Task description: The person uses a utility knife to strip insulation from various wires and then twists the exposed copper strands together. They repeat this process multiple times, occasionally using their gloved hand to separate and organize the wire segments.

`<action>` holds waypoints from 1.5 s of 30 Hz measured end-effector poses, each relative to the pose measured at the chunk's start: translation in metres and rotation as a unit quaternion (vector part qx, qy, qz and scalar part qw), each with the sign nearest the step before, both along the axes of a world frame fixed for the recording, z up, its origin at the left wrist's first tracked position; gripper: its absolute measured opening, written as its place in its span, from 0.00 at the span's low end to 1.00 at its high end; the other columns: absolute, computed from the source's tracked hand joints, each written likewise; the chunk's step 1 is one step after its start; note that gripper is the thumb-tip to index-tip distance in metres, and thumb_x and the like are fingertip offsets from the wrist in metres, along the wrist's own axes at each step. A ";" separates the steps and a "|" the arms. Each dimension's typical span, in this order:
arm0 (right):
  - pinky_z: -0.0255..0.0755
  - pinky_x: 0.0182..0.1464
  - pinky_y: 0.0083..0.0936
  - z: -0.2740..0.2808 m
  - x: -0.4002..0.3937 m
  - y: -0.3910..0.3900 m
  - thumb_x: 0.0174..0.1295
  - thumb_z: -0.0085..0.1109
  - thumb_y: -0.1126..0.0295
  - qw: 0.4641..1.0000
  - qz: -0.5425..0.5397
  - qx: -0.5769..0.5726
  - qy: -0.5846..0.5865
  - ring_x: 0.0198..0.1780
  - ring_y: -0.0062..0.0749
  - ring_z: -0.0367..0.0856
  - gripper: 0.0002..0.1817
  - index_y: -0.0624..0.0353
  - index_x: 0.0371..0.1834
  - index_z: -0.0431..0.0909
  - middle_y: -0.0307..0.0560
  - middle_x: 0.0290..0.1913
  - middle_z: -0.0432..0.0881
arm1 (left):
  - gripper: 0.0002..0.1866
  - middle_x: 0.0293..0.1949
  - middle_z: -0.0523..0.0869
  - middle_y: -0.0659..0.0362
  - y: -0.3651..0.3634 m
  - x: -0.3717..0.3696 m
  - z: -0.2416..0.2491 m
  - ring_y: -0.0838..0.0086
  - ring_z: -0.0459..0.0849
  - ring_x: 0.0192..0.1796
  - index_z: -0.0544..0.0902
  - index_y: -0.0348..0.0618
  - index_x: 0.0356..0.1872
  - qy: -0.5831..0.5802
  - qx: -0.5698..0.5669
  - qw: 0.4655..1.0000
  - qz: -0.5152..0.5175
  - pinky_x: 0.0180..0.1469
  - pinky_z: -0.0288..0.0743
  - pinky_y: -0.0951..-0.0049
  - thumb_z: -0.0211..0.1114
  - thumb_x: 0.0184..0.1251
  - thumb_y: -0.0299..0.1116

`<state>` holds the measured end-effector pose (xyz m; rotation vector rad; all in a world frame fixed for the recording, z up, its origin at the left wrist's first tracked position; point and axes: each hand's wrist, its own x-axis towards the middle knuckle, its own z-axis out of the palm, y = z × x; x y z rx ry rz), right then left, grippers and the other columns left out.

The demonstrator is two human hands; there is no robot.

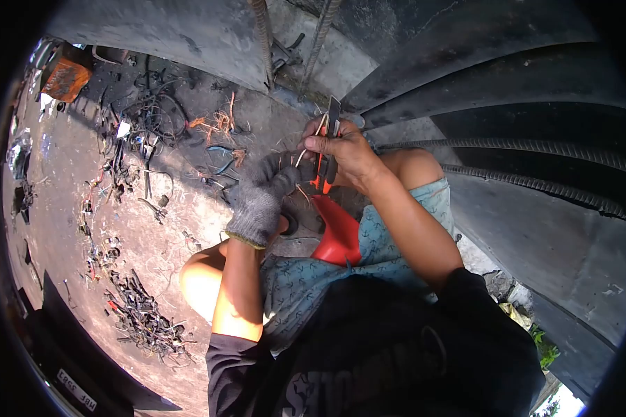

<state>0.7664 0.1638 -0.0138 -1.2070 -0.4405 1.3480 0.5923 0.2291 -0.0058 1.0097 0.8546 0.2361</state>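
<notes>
Grasps a thin pale wire (300,158) in the gloved left hand (257,201) and clasps an orange-and-black tool (323,186) in the bare right hand (351,154), holding the wire between both hands, close beside the tool's dark flat end (334,109). Could lose the wire through a loose grip, could cut the uncovered right thumb (316,144) by pressing too near a possibly sharp edge, or could nick the core inside by bearing down too hard
</notes>
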 end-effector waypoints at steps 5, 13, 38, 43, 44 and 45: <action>0.79 0.39 0.24 -0.006 0.002 0.004 0.61 0.64 0.76 0.997 -0.051 -0.043 0.024 0.35 0.29 0.84 0.08 0.65 0.42 0.79 0.47 0.36 0.84 | 0.12 0.39 0.85 0.57 -0.001 0.001 0.008 0.73 0.84 0.42 0.78 0.34 0.50 0.005 -0.069 0.998 -0.008 0.47 0.77 0.75 0.57 0.68 0.28; 0.77 0.40 0.26 -0.013 -0.004 0.010 0.63 0.65 0.69 0.997 -0.051 -0.027 -0.052 0.38 0.29 0.83 0.12 0.62 0.45 0.78 0.47 0.37 0.84 | 0.11 0.36 0.85 0.57 -0.013 0.014 -0.018 0.75 0.82 0.34 0.78 0.35 0.45 0.013 -0.043 0.988 0.149 0.38 0.76 0.77 0.61 0.68 0.30; 0.70 0.29 0.29 -0.012 0.001 0.004 0.53 0.69 0.65 0.942 0.066 0.033 -0.327 0.25 0.31 0.77 0.11 0.59 0.34 0.81 0.39 0.23 0.79 | 0.12 0.33 0.87 0.50 -0.001 0.012 0.003 0.65 0.85 0.35 0.85 0.37 0.46 0.144 0.459 0.877 0.001 0.40 0.76 0.67 0.63 0.64 0.32; 0.66 0.28 0.18 -0.002 0.004 0.009 0.57 0.70 0.66 0.969 0.050 0.002 -0.243 0.25 0.16 0.71 0.11 0.61 0.33 0.82 0.35 0.23 0.77 | 0.13 0.37 0.86 0.46 -0.002 0.011 -0.003 0.54 0.86 0.37 0.85 0.41 0.46 0.258 0.553 0.783 -0.126 0.42 0.78 0.60 0.64 0.62 0.33; 0.66 0.28 0.19 -0.005 0.003 0.009 0.57 0.70 0.68 0.959 0.034 -0.006 -0.282 0.25 0.16 0.71 0.09 0.62 0.33 0.82 0.35 0.23 0.77 | 0.14 0.38 0.87 0.47 -0.004 0.009 -0.012 0.56 0.86 0.38 0.85 0.40 0.47 0.217 0.502 0.833 -0.076 0.42 0.78 0.61 0.64 0.63 0.34; 0.66 0.29 0.20 -0.007 0.003 0.010 0.58 0.69 0.71 0.947 0.018 -0.015 -0.321 0.25 0.16 0.71 0.08 0.63 0.33 0.81 0.35 0.23 0.77 | 0.15 0.39 0.88 0.48 -0.004 0.008 -0.018 0.58 0.87 0.38 0.84 0.38 0.48 0.174 0.448 0.877 -0.024 0.42 0.79 0.63 0.63 0.65 0.35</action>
